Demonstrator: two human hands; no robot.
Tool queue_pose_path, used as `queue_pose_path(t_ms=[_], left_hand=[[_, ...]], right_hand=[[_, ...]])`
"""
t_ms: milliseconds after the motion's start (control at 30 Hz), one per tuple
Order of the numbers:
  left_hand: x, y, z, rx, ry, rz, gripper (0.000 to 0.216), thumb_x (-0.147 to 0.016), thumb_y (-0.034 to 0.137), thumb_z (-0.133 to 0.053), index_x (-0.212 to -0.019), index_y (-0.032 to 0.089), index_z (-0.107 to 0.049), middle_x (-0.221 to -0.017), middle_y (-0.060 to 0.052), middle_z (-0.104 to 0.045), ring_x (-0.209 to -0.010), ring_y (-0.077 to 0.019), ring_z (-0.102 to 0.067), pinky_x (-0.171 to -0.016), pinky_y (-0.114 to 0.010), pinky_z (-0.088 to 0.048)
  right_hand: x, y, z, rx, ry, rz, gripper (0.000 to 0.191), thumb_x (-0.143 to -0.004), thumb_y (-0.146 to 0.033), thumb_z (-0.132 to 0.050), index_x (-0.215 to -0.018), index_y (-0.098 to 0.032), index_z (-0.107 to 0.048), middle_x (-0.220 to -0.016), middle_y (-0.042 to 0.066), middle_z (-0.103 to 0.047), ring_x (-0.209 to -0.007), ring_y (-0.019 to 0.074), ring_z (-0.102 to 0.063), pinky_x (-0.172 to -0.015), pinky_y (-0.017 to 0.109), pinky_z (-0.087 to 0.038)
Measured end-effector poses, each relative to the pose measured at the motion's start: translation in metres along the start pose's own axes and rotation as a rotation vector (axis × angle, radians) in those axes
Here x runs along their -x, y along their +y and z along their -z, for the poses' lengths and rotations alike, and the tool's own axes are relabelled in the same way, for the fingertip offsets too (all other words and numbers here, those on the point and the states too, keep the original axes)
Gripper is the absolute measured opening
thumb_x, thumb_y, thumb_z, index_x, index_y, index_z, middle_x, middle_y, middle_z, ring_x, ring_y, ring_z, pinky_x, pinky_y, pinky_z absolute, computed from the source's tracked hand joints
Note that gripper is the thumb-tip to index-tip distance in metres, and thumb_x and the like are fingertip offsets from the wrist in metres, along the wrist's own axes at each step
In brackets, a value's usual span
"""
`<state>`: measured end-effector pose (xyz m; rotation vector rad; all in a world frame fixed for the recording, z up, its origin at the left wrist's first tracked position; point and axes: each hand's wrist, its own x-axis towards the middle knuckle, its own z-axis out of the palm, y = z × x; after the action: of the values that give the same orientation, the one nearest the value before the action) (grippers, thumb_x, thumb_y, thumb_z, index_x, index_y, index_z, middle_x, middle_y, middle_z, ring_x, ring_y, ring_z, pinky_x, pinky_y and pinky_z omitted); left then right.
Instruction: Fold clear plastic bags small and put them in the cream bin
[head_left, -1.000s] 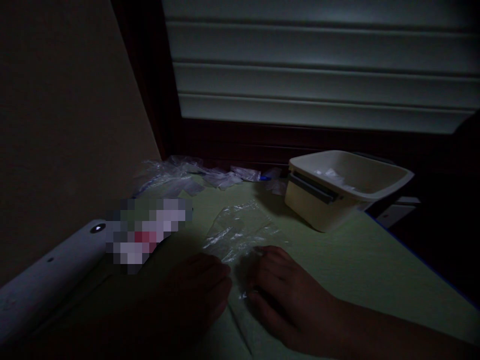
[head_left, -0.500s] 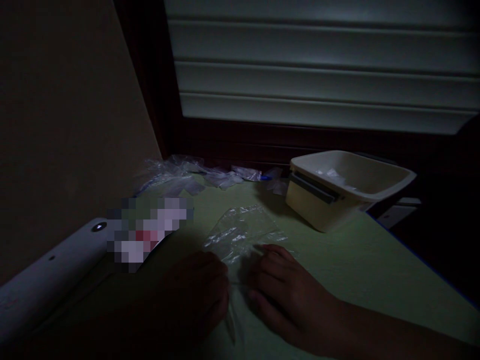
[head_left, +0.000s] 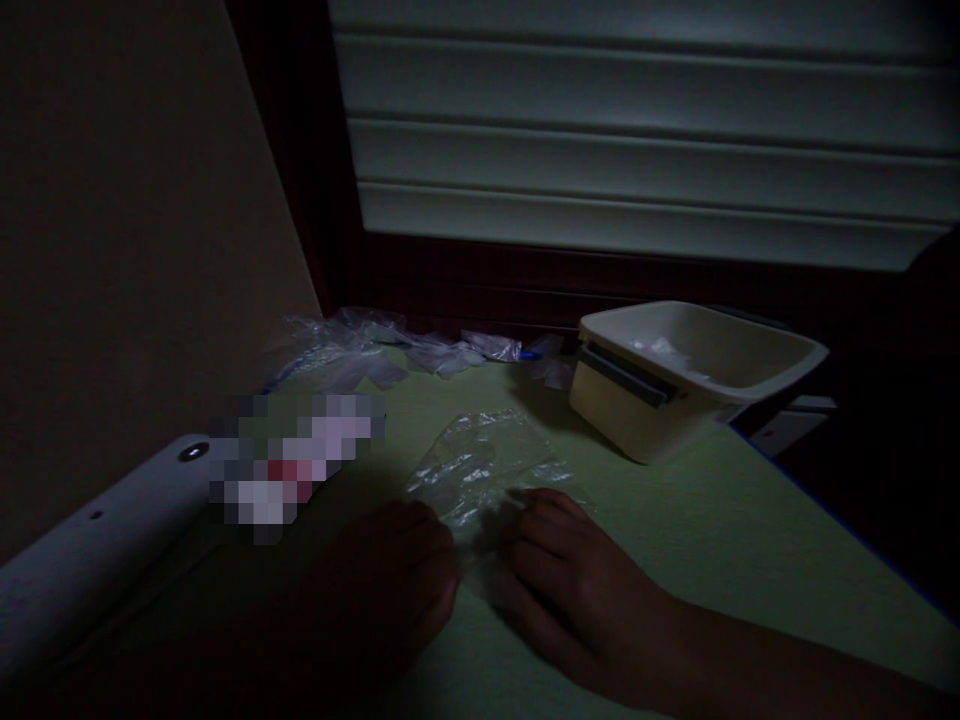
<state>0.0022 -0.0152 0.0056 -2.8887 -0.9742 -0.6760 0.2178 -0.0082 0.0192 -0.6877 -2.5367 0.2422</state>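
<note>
A clear plastic bag [head_left: 491,450] lies crinkled on the pale green tabletop, its near end between my two hands. My left hand [head_left: 397,585], deep in shadow, is closed at the bag's near left edge. Opposite it, my right hand [head_left: 562,580] has its fingers curled in and pressed together on the near right part of the bag. The fingertips of both hands are mostly hidden by the dark and by the knuckles.
A cream bin [head_left: 637,415] with a dark handle stands tilted at the back right, clear plastic inside it. Crumpled clear bags [head_left: 360,345] line the back edge. At left are a blurred-out packet [head_left: 300,465] and a long white device [head_left: 105,540].
The narrow strip of plastic that hung toward me between my hands no longer shows there. Both hands have stayed nearly in place; the view has shifted very slightly.
</note>
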Motion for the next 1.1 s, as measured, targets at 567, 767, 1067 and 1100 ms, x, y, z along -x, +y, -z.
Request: queue_pose_path(t_ms=[567, 767, 1067, 1100], left_hand=[[-0.006, 0.005, 0.01, -0.008, 0.038, 0.084, 0.02, -0.085, 0.009, -0.037, -0.078, 0.017, -0.054, -0.075, -0.003, -0.061, -0.065, -0.0181, -0.054, -0.061, -0.029, -0.04], [-0.002, 0.001, 0.007, 0.015, 0.035, 0.029, 0.027, -0.093, 0.013, -0.033, -0.078, 0.018, -0.054, -0.078, -0.004, -0.063, -0.069, -0.0184, -0.056, -0.066, -0.031, -0.044], [0.0, -0.001, 0.002, -0.132, 0.219, 0.083, 0.019, -0.089, 0.006, -0.039, -0.084, 0.018, -0.052, -0.107, -0.007, -0.061, -0.092, -0.0198, -0.059, -0.082, -0.034, -0.051], [0.0, -0.001, 0.002, -0.133, 0.226, 0.093, 0.018, -0.089, 0.007, -0.039, -0.085, 0.019, -0.052, -0.107, -0.007, -0.061, -0.092, -0.02, -0.06, -0.081, -0.034, -0.052]], right_hand=[[0.002, 0.003, -0.006, -0.025, 0.076, -0.048, 0.009, -0.091, -0.013, -0.046, -0.089, -0.016, -0.055, -0.082, 0.007, -0.062, -0.079, 0.0206, -0.055, -0.081, 0.038, -0.042], [0.002, 0.003, -0.004, 0.003, 0.011, -0.04, 0.022, -0.095, -0.017, -0.042, -0.082, -0.016, -0.06, -0.077, 0.005, -0.059, -0.077, 0.0198, -0.052, -0.081, 0.038, -0.04], [0.001, 0.002, -0.004, 0.011, 0.006, -0.033, 0.021, -0.094, -0.017, -0.044, -0.082, -0.016, -0.061, -0.077, 0.005, -0.059, -0.076, 0.0195, -0.051, -0.08, 0.037, -0.04], [0.001, 0.002, -0.004, 0.014, 0.003, -0.032, 0.021, -0.094, -0.017, -0.043, -0.083, -0.016, -0.061, -0.077, 0.006, -0.059, -0.076, 0.0197, -0.051, -0.08, 0.037, -0.04]])
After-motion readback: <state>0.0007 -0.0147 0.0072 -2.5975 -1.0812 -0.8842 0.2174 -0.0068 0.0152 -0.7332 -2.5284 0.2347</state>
